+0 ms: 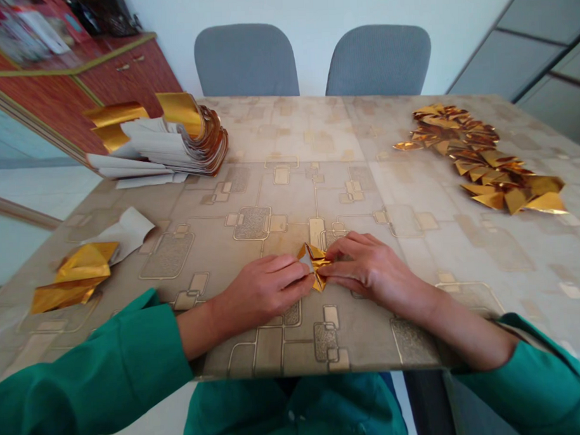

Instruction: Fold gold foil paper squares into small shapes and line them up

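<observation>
Between my two hands, close above the patterned table, is a small folded piece of gold foil paper (316, 256) with a pale inner side showing. My left hand (268, 283) pinches its left side, the fingers curled together. From the right, my right hand (368, 265) grips the other side between thumb and fingers. Its folds are partly hidden by my fingertips. To the left of my left arm lie loose gold foil sheets (85, 272) and a white-backed sheet (132, 234).
A thick stack of bent gold-and-white paper (168, 142) stands at the back left of the table (308, 179). Several folded gold pieces (487, 153) lie in a row at the right. Two grey chairs (246, 60) stand behind the far edge, with a wooden cabinet (123, 77) at the left.
</observation>
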Available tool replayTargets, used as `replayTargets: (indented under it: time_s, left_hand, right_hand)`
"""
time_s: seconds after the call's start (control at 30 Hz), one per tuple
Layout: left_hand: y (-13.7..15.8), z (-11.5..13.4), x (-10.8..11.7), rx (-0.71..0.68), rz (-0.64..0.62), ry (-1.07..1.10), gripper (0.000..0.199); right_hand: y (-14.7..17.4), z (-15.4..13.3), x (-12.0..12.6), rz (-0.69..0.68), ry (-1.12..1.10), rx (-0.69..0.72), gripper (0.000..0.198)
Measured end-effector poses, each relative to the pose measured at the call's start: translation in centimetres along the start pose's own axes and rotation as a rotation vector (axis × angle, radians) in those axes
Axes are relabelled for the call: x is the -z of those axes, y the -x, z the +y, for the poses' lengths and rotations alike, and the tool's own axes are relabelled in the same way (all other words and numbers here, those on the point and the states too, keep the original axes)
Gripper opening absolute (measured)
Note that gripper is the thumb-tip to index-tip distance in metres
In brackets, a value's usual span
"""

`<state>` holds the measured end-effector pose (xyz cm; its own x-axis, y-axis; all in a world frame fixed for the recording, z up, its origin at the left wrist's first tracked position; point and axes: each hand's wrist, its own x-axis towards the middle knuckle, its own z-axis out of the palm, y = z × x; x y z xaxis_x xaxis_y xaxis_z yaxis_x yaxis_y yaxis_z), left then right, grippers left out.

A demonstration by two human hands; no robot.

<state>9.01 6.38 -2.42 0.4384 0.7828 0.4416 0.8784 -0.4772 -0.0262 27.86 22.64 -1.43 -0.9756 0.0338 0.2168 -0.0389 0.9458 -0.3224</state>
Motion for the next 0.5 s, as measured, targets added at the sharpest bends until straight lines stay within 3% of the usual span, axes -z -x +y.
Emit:
replayTargets:
  time_s: [0.13, 0.33, 0.5]
  left_hand:
    - [-0.6, 0.3, 0.3, -0.022, 0.032, 0.049, 0.027]
    - [-0.2, 0.5, 0.1, 0.053, 0.021, 0.073, 0.025]
    - [0.1, 0.2, 0.0, -0.033, 0.008, 0.092, 0.024]
  right_hand:
    - [0.0, -0.1, -0.7, 0.076, -0.051, -0.032, 0.021]
    - [-0.3, -0.7, -0.9, 0.077, -0.012, -0.094, 0.018]
    - [-0.3, -1.2, -0.9, 0.058, 0.047, -0.103, 0.014]
